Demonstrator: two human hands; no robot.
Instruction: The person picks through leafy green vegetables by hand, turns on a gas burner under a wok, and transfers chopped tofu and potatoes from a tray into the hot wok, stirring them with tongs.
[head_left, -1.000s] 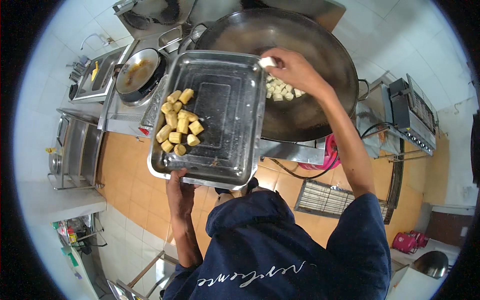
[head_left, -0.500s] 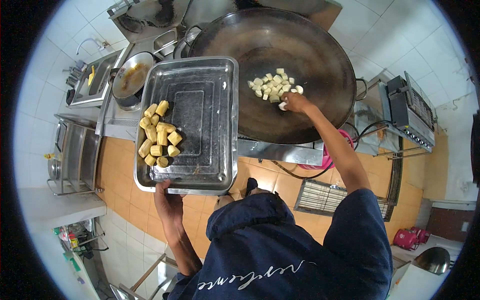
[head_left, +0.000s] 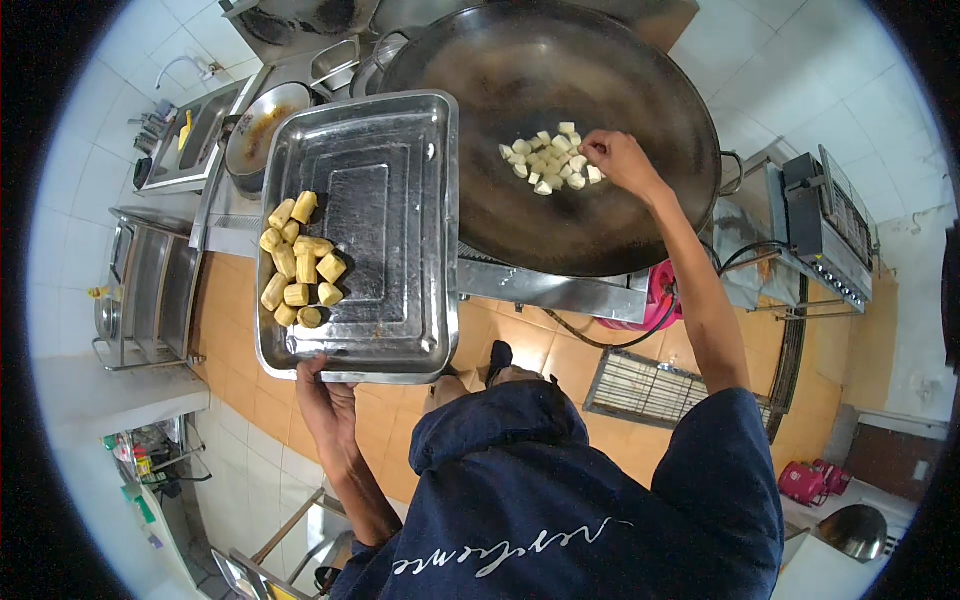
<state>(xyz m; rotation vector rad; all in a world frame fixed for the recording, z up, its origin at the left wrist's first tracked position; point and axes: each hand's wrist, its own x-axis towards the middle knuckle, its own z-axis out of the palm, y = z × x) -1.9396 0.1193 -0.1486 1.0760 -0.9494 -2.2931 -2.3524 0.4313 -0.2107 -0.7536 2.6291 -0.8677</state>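
Note:
My left hand grips the near edge of a rectangular metal tray, its thumb over the rim. Yellow, roughly cylindrical food chunks lie grouped along the tray's left side. To the right stands a large dark wok. Several pale, blocky food pieces are heaped in its middle. My right hand is inside the wok at the right side of this heap, fingers curled together and pointing left. Whether a piece is between those fingertips is hidden.
A pan with brownish residue sits left of the tray, by a metal sink. A black appliance stands on a rack to the right. Below the wok are a pink tub, a hose and a floor grate.
My right hand has moved up and slightly right, from the heap's near side to its right side. The white piece it held no longer shows at its fingers. The tray has shifted slightly left and up.

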